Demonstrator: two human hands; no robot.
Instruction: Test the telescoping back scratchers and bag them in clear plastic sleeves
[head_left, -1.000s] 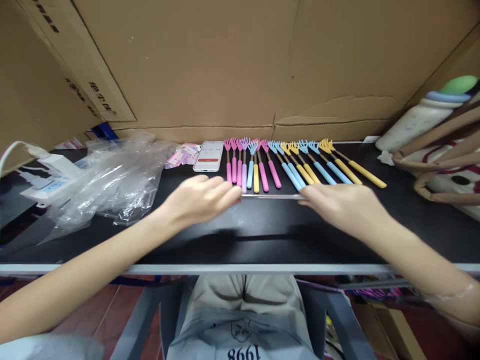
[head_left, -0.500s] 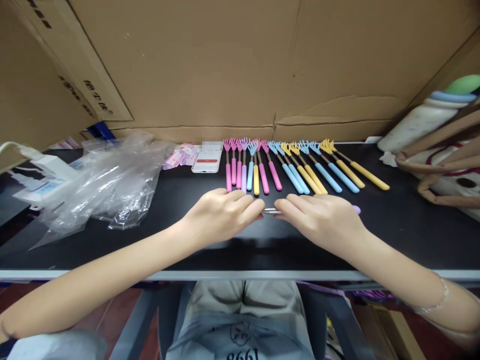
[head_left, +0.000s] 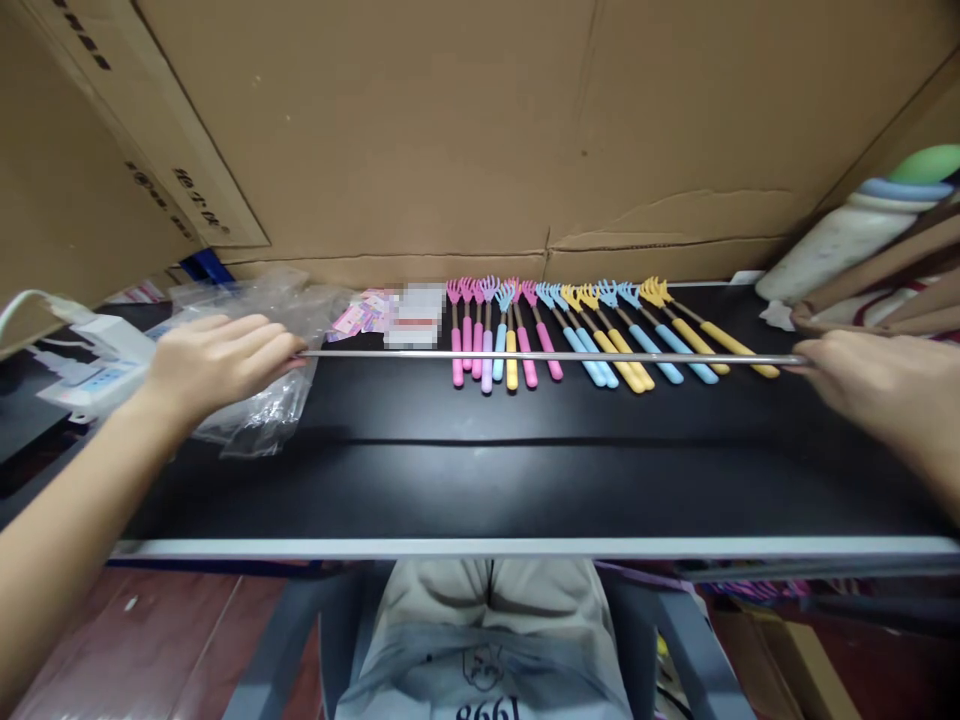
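Both the left hand [head_left: 225, 365] and the right hand [head_left: 870, 385] clasp the telescopic metal rod [head_left: 551, 356], which I now see from afar drawn out much longer, level above the black desk [head_left: 480, 490], seemingly near full stretch (whatever caps either end is hidden from me).

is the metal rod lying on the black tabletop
No, the left hand and right hand hold the metal rod above the black tabletop, its shadow falling apart from it.

a makeshift workstation, with cardboard walls [head_left: 420, 130] behind a black table [head_left: 480, 490].
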